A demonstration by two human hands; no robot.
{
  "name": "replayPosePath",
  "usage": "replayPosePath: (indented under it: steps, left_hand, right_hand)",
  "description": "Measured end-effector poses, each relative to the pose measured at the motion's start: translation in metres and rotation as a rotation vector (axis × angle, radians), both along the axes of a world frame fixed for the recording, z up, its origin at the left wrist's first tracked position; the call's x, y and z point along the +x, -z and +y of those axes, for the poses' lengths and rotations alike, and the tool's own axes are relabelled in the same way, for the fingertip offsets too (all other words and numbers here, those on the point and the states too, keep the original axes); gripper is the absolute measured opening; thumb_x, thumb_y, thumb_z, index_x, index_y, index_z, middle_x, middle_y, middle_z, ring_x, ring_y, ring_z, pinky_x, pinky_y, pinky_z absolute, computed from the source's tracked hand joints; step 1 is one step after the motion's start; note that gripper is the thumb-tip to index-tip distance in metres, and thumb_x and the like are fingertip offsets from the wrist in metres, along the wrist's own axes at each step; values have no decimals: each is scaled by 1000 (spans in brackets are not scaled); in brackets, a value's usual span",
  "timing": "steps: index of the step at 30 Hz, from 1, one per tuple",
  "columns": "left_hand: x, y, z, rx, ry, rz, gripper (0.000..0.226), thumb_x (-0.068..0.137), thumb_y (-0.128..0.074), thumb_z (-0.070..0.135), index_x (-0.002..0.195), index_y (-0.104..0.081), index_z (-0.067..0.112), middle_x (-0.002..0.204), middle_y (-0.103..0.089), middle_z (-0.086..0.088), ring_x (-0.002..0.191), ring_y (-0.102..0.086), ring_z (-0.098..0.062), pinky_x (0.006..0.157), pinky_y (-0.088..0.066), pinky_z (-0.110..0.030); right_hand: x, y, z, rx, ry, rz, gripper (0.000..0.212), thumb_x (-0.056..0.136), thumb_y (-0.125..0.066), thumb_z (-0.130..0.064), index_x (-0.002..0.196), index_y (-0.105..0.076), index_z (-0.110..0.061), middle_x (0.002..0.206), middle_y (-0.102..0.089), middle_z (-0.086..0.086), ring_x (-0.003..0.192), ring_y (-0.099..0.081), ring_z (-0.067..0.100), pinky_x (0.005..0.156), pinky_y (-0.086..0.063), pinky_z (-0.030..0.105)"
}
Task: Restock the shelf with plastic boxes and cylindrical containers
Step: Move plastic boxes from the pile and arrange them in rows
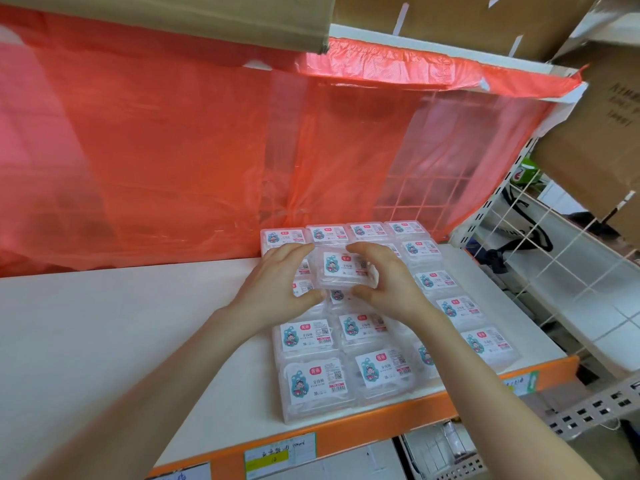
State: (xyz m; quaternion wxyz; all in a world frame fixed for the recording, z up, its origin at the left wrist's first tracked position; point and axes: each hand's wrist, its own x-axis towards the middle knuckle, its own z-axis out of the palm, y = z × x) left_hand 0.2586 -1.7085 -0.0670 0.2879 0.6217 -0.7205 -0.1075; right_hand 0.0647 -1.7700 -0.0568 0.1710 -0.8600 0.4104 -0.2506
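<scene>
Head view. The left hand (280, 282) and right hand (388, 282) hold one plastic box (346, 270) between them, just above centre of the frame. Each grip is partly closed: fingers curl over the far edge and the thumb presses the near edge. The box sits above the stocked block (311, 379); whether it touches the boxes beneath cannot be told.

Progress: the block fills the right-hand part of the shelf (121, 323), in about four columns running from the back sheet to the front edge. The left part of the shelf carries no stock. No cylindrical containers are in sight. Judgement: the box portion is well under way, and the cylinder portion has not begun as far as shown.

Materials: the boxes are clear, rigid, flat and square with rounded corners, each with a white printed label on the lid. The shelf surface is smooth and white with an orange front edge (381, 424). A thin, wrinkled red plastic sheet (173, 150) hangs behind it over a white wire grid (433, 188). A cardboard carton (606, 133) stands at upper right.
</scene>
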Motion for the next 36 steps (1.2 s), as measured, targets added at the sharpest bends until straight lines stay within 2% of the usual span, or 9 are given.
replayPosePath:
  steps: [3, 6, 11, 16, 22, 27, 36]
  left_hand:
    - [-7, -4, -7, 47, 12, -18, 82, 80, -65, 44, 145, -22, 21, 147, -30, 2, 134, -24, -17, 104, -21, -26]
    - [-10, -4, -11, 55, -4, -39, 79, 81, -63, 41, 145, -23, 20, 145, -33, 0, 134, -26, -20, 104, -23, -29]
    - [-12, -3, -13, 29, -14, -39, 74, 81, -64, 39, 143, -29, 19, 141, -38, -1, 131, -29, -20, 102, -24, -28]
    - [-8, -1, -10, 15, -42, -86, 71, 84, -60, 41, 143, -29, 18, 142, -36, -1, 131, -29, -20, 102, -22, -26]
    - [3, 12, 11, -5, -86, -192, 60, 87, -54, 42, 140, -36, 21, 138, -39, 2, 127, -30, -17, 102, -24, -27]
    - [8, 21, 23, 34, -92, -202, 60, 88, -52, 44, 141, -34, 23, 140, -35, 5, 130, -26, -15, 103, -24, -26]
    - [7, 29, 26, 73, -76, -200, 56, 89, -53, 37, 140, -35, 24, 145, -29, 3, 134, -21, -14, 105, -24, -27]
  right_hand:
    - [0, -2, 1, 12, -41, -42, 63, 68, -75, 1, 127, -52, -6, 128, -52, 7, 119, -43, 19, 95, -24, 14]
    - [-1, -2, 1, 30, -64, -53, 63, 69, -73, 2, 127, -51, -7, 128, -51, 6, 121, -41, 19, 96, -24, 14]
    - [2, -1, 0, -23, -114, 51, 62, 72, -70, -2, 130, -49, -9, 130, -48, 6, 123, -40, 23, 104, -28, 30]
    - [12, 0, -12, -72, -66, 213, 59, 77, -63, -4, 133, -47, -12, 133, -44, 8, 122, -39, 27, 100, -34, 42]
    - [22, 6, -31, -84, -2, 409, 59, 81, -59, -11, 136, -42, -20, 139, -37, 3, 127, -33, 23, 102, -29, 38]
    - [23, 14, -36, -94, -7, 482, 57, 81, -57, -12, 135, -42, -23, 139, -37, 3, 129, -31, 23, 102, -25, 38]
    - [21, 24, -26, -168, 57, 416, 49, 83, -49, -8, 131, -49, -21, 137, -42, -1, 130, -31, 19, 106, -22, 38]
